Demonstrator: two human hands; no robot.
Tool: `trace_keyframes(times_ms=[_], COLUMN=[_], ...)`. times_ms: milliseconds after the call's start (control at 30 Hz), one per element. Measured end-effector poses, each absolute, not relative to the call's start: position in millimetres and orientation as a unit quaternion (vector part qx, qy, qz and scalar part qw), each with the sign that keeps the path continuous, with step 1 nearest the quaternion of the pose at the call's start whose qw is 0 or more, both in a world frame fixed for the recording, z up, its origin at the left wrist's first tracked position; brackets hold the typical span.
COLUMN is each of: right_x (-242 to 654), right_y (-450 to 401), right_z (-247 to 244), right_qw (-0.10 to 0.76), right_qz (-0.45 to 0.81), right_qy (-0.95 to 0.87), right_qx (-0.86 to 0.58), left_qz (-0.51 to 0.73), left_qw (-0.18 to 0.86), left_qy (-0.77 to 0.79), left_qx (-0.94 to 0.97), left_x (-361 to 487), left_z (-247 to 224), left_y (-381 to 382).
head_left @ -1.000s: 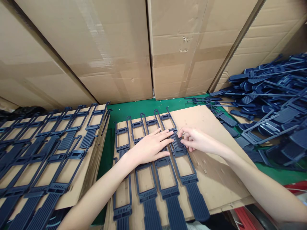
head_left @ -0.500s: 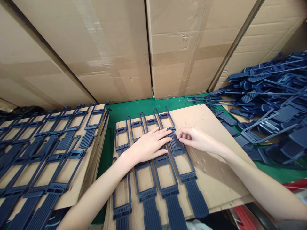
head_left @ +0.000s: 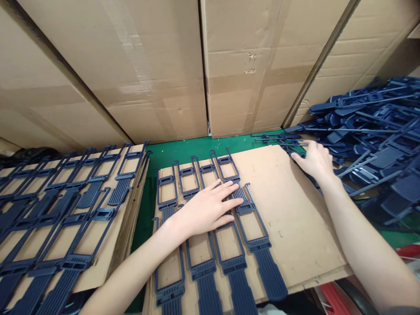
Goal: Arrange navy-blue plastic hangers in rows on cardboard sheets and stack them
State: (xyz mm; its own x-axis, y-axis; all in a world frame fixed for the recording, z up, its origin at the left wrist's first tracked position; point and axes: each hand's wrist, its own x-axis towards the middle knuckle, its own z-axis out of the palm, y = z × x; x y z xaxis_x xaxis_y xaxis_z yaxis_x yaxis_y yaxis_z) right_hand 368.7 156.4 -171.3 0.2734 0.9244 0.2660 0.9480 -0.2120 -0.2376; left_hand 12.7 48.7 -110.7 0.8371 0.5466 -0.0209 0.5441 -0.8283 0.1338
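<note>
Dark blue plastic frames with ribbed paddles [head_left: 269,273] lie in two rows on a cardboard sheet [head_left: 295,227]. Across the middle of them rests my left hand [head_left: 210,208], palm down with fingers spread, holding nothing. My right hand [head_left: 313,162] is past the sheet's right edge, at the near side of a loose heap of the same blue parts [head_left: 367,118]. Its thumb stands apart from the curled fingers, whose tips are partly hidden among the parts. Whether it touches or grips one is not visible.
At the left, another cardboard stack [head_left: 126,236] carries more blue frames in rows. Large cardboard boxes [head_left: 157,65] stand behind the green tabletop [head_left: 183,148]. A red object [head_left: 334,297] shows below the front edge at the right.
My right hand has moved from beside the rightmost laid frame, up and right to the heap, and its thumb has parted from the fingers. My left hand has stayed nearly in place.
</note>
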Motion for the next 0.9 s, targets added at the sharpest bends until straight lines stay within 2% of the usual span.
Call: trace_keyframes(times_ms=[100,267,800,900], right_x=[379,383,395,395], right_y=[160,169,168,168], right_z=[-181,-192,-189,-190], right_qw=[0.105,0.110,0.275,0.340], right_qz=[0.024,0.039,0.115,0.122], right_qy=[-0.610,-0.614,-0.536,-0.514], right_qx=[-0.785,-0.781,-0.790,-0.778], left_qz=[0.018,0.012,0.005,0.014], left_qw=[0.077,0.085,0.089,0.095], left_qy=[0.269,0.271,0.270,0.271], left_qx=[0.960,0.959,0.959,0.958], left_x=[15,16,13,13], left_z=[-111,-114,-114,-115], left_y=[41,39,41,41])
